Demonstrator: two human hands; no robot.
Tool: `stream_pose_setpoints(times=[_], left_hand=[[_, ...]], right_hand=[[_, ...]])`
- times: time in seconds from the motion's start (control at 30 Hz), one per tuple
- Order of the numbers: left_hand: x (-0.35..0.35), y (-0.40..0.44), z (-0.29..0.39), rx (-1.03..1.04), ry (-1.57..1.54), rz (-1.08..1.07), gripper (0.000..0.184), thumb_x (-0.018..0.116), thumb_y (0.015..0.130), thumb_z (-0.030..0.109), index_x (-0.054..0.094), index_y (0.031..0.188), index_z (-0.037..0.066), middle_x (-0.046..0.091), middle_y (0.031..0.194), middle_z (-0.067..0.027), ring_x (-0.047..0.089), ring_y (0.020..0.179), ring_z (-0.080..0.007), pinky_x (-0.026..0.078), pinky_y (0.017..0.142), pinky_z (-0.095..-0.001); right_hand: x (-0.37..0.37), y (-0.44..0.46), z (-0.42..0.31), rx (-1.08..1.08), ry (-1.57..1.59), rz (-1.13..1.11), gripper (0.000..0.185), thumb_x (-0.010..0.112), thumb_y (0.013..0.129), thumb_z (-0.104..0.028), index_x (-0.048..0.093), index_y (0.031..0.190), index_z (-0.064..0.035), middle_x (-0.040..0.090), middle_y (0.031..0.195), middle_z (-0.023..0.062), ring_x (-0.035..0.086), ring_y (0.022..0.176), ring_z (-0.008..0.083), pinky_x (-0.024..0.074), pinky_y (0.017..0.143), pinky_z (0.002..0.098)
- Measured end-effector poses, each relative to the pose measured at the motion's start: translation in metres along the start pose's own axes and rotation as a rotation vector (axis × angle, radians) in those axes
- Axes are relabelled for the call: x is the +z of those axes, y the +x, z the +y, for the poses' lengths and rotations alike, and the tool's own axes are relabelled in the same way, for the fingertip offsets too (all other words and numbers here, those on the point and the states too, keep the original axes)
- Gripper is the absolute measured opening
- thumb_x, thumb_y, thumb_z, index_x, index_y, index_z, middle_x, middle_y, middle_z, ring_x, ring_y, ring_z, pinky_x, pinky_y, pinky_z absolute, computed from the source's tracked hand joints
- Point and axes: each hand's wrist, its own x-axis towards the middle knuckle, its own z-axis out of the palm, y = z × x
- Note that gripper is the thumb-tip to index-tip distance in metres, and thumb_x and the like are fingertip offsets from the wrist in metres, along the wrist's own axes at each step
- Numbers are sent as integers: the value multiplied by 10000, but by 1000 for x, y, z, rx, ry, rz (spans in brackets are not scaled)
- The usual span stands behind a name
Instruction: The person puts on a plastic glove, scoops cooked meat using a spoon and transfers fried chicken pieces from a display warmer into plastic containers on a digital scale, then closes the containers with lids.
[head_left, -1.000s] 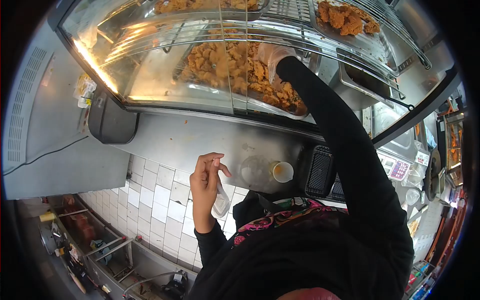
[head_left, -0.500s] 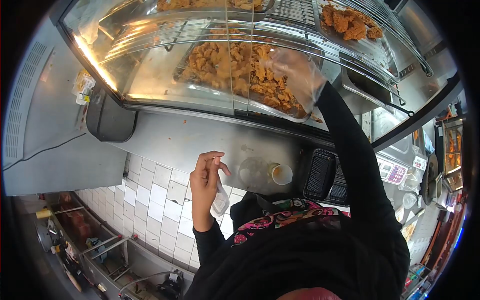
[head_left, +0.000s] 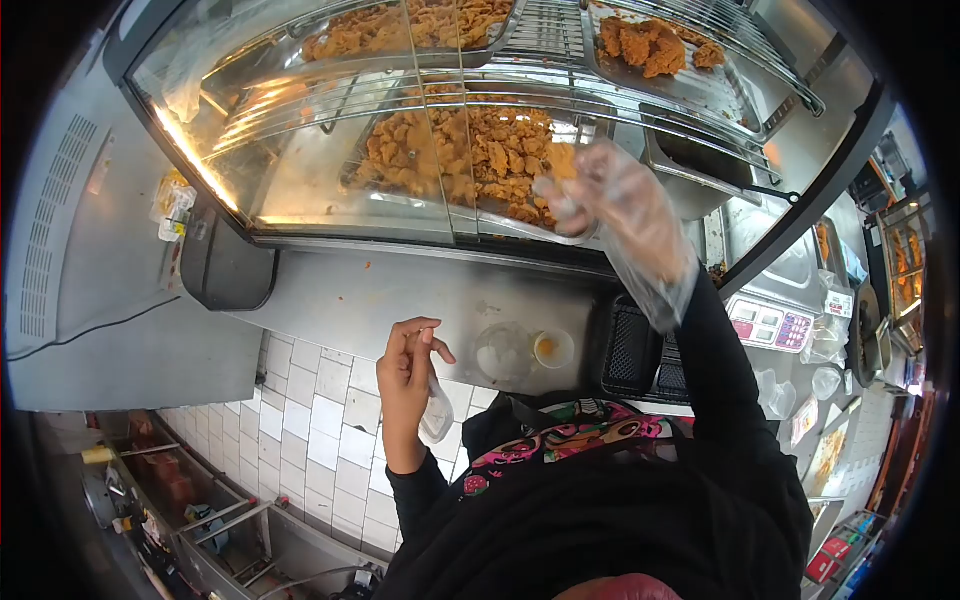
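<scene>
My right hand (head_left: 625, 205), in a clear plastic glove, is at the open side of the glass cabinet, over the right end of a metal tray (head_left: 590, 238) of fried chicken pieces (head_left: 500, 150). Its fingers are bent, and a piece may be between them, but blur and glove hide this. Lower down, my bare left hand (head_left: 408, 375) hangs above the counter's front edge, fingers curled and thumb against the forefinger. A clear plastic container or lid (head_left: 437, 412) hangs just below that hand, seemingly held by it.
On the steel counter (head_left: 400, 290) stand a small cup (head_left: 553, 348), a clear round lid (head_left: 508, 355) and black plastic trays (head_left: 630, 350). A pink-and-white scale (head_left: 768, 325) is at the right. Wire racks with more chicken (head_left: 650, 45) fill the cabinet's top. A black bin (head_left: 228, 255) hangs left.
My right hand has drawn back from the chicken, toward me and to the right. My left hand keeps nearly the same place and pose. The view has shifted slightly.
</scene>
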Motion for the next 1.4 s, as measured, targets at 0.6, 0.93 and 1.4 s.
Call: stream_pose_setpoints(times=[0.6,0.93,1.4], left_hand=[[23,-33,25,-12,-5,-105,153,469,996,138,563,1075,47,627,636,-38,349,418,-18,261,425,-191],[62,-40,33,17,32,-220,154,457,998,132,554,1073,39,620,638,-57,382,406,-29,275,407,-192],[217,77,101,-74,-480,-223,407,591,929,319,508,1195,22,634,1043,-144,419,395,-72,297,331,-194]], right_hand=[[-17,-131,-138,-926,-165,-553,186,766,785,-164,643,914,-109,654,844,53,621,815,185,511,708,303],[-66,-216,-120,-575,-128,14,206,767,785,-173,631,919,-95,657,863,66,625,815,182,513,712,300],[-175,-258,-103,11,194,396,220,726,835,-168,612,960,-27,664,945,101,641,842,178,502,769,285]])
